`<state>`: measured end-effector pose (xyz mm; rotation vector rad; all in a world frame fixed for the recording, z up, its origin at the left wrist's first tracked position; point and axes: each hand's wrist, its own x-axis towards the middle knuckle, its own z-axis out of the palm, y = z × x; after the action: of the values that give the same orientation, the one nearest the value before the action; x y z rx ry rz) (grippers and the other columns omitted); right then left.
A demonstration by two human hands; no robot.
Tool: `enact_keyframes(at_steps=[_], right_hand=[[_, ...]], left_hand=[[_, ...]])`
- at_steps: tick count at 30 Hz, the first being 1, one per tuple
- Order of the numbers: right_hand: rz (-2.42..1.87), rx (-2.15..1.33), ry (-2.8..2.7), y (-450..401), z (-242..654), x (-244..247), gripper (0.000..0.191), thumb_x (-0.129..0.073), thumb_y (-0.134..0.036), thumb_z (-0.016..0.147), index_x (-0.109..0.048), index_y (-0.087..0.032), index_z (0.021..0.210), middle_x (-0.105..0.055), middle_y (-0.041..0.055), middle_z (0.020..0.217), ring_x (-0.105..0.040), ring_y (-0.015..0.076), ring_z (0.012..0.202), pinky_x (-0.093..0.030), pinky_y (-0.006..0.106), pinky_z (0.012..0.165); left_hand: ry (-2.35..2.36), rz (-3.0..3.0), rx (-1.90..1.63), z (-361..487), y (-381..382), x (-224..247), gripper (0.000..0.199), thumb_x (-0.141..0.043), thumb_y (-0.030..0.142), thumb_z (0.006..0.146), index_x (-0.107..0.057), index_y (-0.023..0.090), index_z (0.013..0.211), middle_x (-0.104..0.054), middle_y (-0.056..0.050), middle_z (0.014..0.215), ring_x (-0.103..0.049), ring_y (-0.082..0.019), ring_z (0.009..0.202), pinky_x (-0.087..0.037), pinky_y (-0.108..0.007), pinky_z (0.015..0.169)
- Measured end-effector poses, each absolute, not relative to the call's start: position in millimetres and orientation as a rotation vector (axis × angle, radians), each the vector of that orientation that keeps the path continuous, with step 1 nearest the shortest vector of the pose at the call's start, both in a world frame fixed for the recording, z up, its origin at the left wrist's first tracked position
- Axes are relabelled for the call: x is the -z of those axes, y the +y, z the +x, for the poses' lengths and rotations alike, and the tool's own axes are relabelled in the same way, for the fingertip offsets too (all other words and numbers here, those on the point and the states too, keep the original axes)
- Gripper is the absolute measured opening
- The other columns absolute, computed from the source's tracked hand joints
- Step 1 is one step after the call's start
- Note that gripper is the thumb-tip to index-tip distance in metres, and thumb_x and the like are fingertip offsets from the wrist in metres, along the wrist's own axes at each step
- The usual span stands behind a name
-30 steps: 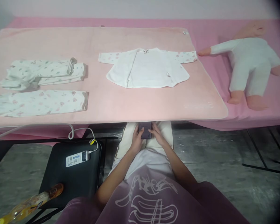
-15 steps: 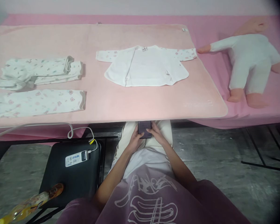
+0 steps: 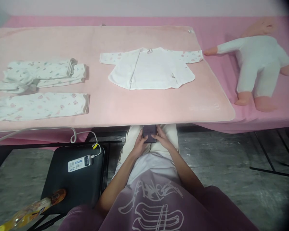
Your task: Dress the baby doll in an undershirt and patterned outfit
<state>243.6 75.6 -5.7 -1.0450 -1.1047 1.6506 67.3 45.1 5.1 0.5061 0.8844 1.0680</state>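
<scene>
Down in my lap, partly under the table edge, a dark smartphone is held between both hands. My left hand grips its left side, thumb on the lower part of the screen. My right hand closes on the right side in the same way. On the table ahead, a white baby shirt with patterned sleeves lies flat, touched by neither hand. To the left are folded printed baby clothes and, nearer me, printed baby pants. A doll in a white suit lies at the right.
A pale pink mat covers much of the pink tablecloth. On the black stool at my left lie a power bank with a white cable and a bottle. Metal legs stand at the right.
Both hands stay on the smartphone in my lap. The view shifts very slightly; the clothes and doll keep their places.
</scene>
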Motion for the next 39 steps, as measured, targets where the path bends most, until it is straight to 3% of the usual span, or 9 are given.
enact_keyframes(at_steps=[10, 16, 26, 32, 39], right_hand=[[-1.015, -1.67, -1.061, 74.8, 242.8, 1.8, 0.079, -0.084, -0.059, 0.092, -0.056, -0.032, 0.161, -0.063, 0.0076, 0.163, -0.057, 0.0293, 0.154, -0.042, 0.046, 0.136], [-1.065, -1.638, -1.097, 69.3, 237.1, 8.3, 0.102, -0.094, -0.06, 0.084, -0.045, -0.031, 0.168, -0.059, 0.0125, 0.163, -0.059, 0.0298, 0.15, -0.049, 0.047, 0.131], [-1.167, -1.582, -1.155, 68.2, 233.9, 9.6, 0.112, -0.103, -0.049, 0.075, -0.043, -0.028, 0.167, -0.062, 0.0149, 0.154, -0.069, 0.0267, 0.129, -0.061, 0.045, 0.117], [-1.121, -1.585, -1.092, 69.0, 235.5, 10.3, 0.094, -0.087, -0.061, 0.092, -0.045, -0.031, 0.17, -0.061, 0.0115, 0.162, -0.061, 0.0288, 0.149, -0.05, 0.045, 0.131], [-1.122, -1.543, -1.106, 70.7, 230.4, 13.6, 0.092, -0.087, -0.063, 0.091, -0.047, -0.03, 0.168, -0.065, 0.0121, 0.154, -0.063, 0.0285, 0.145, -0.049, 0.045, 0.13]], left_hand=[[0.901, 0.494, -1.105, 71.0, 47.4, -8.8, 0.072, -0.089, 0.048, 0.092, -0.067, 0.028, 0.158, -0.072, -0.01, 0.154, -0.062, -0.034, 0.151, -0.05, -0.047, 0.128], [0.938, 0.433, -1.158, 77.2, 51.2, -9.9, 0.061, -0.084, 0.059, 0.098, -0.073, 0.023, 0.146, -0.074, -0.01, 0.148, -0.061, -0.036, 0.151, -0.053, -0.046, 0.125], [0.963, 0.419, -1.147, 78.7, 52.1, -12.7, 0.059, -0.084, 0.065, 0.096, -0.077, 0.022, 0.135, -0.073, -0.011, 0.151, -0.061, -0.034, 0.152, -0.057, -0.041, 0.12], [0.928, 0.44, -1.141, 76.2, 51.5, -11.7, 0.054, -0.082, 0.061, 0.099, -0.077, 0.025, 0.138, -0.074, -0.008, 0.15, -0.06, -0.032, 0.154, -0.055, -0.04, 0.122], [0.958, 0.421, -1.13, 78.8, 50.3, -13.6, 0.058, -0.088, 0.051, 0.095, -0.074, 0.027, 0.146, -0.074, -0.009, 0.152, -0.065, -0.033, 0.149, -0.054, -0.044, 0.124]])
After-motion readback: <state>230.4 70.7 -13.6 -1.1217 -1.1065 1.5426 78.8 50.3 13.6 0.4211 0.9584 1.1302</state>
